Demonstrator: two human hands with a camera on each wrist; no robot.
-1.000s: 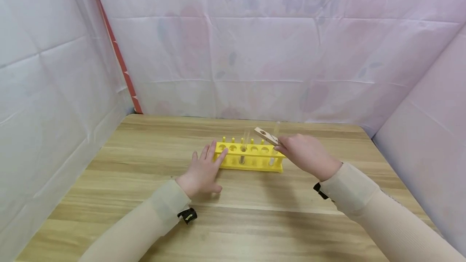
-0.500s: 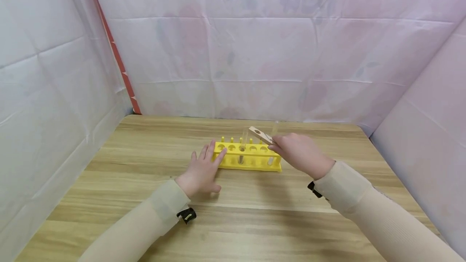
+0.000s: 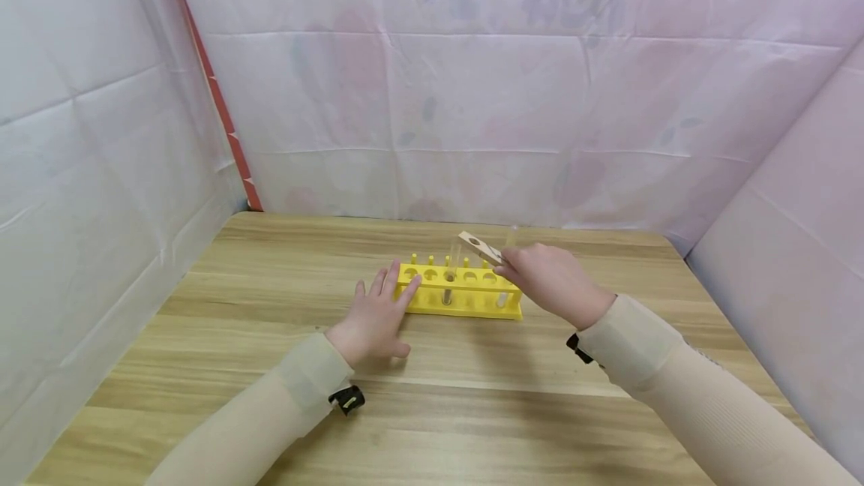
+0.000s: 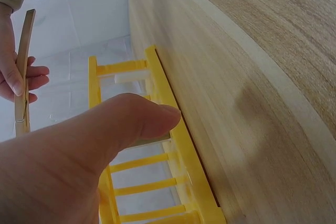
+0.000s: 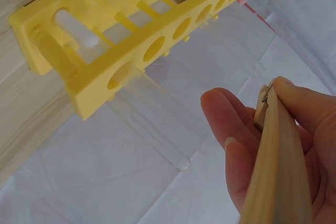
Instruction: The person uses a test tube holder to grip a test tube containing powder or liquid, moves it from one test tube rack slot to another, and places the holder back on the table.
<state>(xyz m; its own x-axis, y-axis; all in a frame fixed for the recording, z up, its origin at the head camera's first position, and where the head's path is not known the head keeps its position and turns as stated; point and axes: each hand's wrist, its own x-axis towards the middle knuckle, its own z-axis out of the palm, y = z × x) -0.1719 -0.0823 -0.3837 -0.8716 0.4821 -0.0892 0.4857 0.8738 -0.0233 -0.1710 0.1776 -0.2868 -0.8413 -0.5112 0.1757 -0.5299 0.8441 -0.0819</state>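
Note:
A yellow test tube rack stands on the wooden table. My left hand has its fingers spread and touches the rack's left end. My right hand pinches a wooden test tube clamp above the rack's right half; its jaws point left and grip nothing that shows. In the third hole from the left stands a glass tube with dark contents. At the right end is another glass tube, with white contents at its bottom; in the right wrist view it is apart from the clamp.
The wooden table reaches back to a pale cloth wall. More cloth hangs at the left and right sides. A red strip runs down the back left corner. Other holes of the rack hold no tubes.
My right hand has shifted slightly left with the clamp, bringing the clamp's tip near the top of the middle tube. The left hand stays at the rack's end.

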